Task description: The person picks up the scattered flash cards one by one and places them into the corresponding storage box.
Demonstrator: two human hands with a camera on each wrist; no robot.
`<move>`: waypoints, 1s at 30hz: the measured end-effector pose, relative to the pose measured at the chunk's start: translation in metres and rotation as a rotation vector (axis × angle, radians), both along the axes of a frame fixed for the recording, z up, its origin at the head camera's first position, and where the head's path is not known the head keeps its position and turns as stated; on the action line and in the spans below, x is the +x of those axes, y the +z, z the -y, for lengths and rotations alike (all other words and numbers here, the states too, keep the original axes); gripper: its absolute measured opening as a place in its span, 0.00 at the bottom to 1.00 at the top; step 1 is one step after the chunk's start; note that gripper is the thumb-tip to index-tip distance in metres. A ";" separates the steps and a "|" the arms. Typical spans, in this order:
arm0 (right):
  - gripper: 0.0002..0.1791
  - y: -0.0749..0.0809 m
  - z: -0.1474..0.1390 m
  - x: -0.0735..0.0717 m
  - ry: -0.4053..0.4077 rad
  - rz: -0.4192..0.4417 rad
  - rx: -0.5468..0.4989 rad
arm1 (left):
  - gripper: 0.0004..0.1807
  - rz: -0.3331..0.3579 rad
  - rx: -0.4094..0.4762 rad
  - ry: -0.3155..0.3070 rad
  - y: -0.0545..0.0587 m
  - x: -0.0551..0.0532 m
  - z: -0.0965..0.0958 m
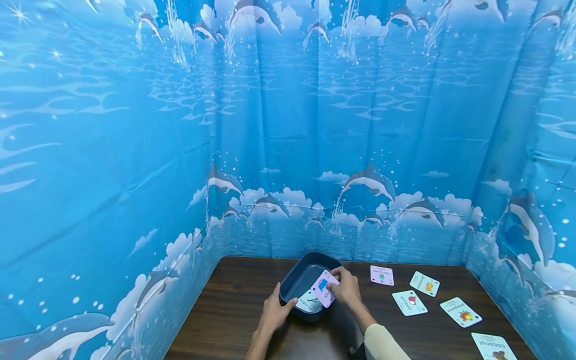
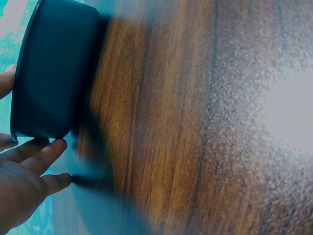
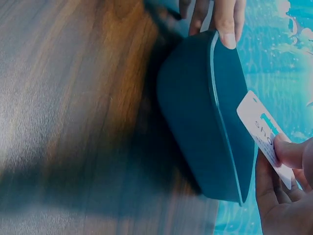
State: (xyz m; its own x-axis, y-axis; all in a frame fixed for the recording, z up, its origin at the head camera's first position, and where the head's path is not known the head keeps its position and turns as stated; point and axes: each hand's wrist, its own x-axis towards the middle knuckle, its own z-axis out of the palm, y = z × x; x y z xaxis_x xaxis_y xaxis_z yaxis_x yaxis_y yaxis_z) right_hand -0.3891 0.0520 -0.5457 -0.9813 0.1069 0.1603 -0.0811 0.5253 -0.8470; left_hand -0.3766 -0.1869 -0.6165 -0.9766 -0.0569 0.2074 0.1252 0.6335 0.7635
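A dark blue rectangular tub [image 1: 294, 277] sits on the table with its opening up. My left hand [image 1: 275, 314] grips its near left side, the thumb over the rim and the other fingers along the outer wall [image 2: 54, 73]. Between thumb and fingers, my right hand [image 1: 347, 289] pinches a pink picture card [image 1: 322, 288] over the tub's right side; the right wrist view shows this card [image 3: 261, 129] tilted near the rim. A pale green card [image 1: 308, 302] lies inside the tub, partly covered by the pink one.
On the right of the brown wooden table [image 1: 234, 305] lie a pink raincoat card [image 1: 381, 275], a card with orange fruit [image 1: 425, 283], a card with a red fruit [image 1: 409, 303], a pineapple card [image 1: 461, 312] and a coconut card [image 1: 494, 346]. A blue dolphin curtain [image 1: 288, 150] surrounds the table.
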 end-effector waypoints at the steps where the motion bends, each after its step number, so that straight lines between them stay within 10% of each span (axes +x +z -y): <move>1: 0.15 0.000 0.001 0.000 0.005 -0.004 0.000 | 0.49 0.010 0.007 0.003 0.001 0.000 0.000; 30: 0.14 -0.004 0.035 0.001 0.031 0.013 -0.005 | 0.49 0.079 0.032 -0.007 -0.001 -0.004 0.001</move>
State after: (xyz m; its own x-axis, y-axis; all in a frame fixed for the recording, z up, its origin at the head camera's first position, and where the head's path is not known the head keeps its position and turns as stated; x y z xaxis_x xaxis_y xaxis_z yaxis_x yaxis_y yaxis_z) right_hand -0.3876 0.0173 -0.5498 -0.9861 0.0771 0.1469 -0.0862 0.5183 -0.8508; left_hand -0.3806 -0.1880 -0.6171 -0.9903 -0.0553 0.1274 0.0679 0.6077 0.7913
